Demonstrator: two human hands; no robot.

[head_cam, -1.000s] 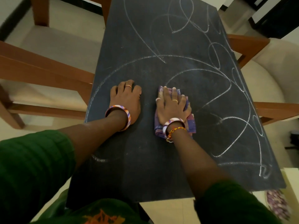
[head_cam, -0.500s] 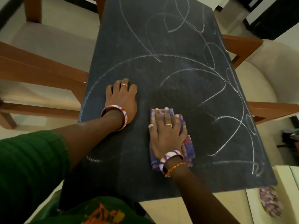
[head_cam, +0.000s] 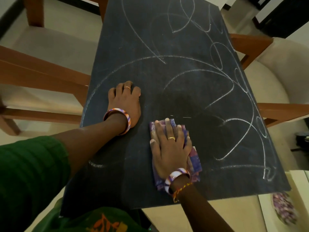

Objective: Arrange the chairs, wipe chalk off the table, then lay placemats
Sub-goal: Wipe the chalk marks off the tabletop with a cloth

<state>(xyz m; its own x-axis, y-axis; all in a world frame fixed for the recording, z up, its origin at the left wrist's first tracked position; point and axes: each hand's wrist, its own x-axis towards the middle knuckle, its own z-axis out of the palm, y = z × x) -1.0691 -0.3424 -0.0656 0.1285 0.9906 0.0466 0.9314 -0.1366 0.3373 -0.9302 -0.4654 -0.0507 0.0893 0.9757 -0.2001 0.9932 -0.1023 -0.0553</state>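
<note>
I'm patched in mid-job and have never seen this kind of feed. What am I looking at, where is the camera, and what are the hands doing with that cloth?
There is no machine here: these are a person's two bare hands, filmed by a wide-angle camera worn on the head, looking forward and down. The surface is a dark slate-like tabletop covered in looping white chalk lines. The right hand lies with straight fingers on a folded purple patterned cloth, pressing it flat to the table; no closed grip. The left hand rests on the bare tabletop. The patch beside the cloth looks darker, with little chalk. Brown wooden chairs with cream seats stand on both sides. No placemats are on the table.
</note>
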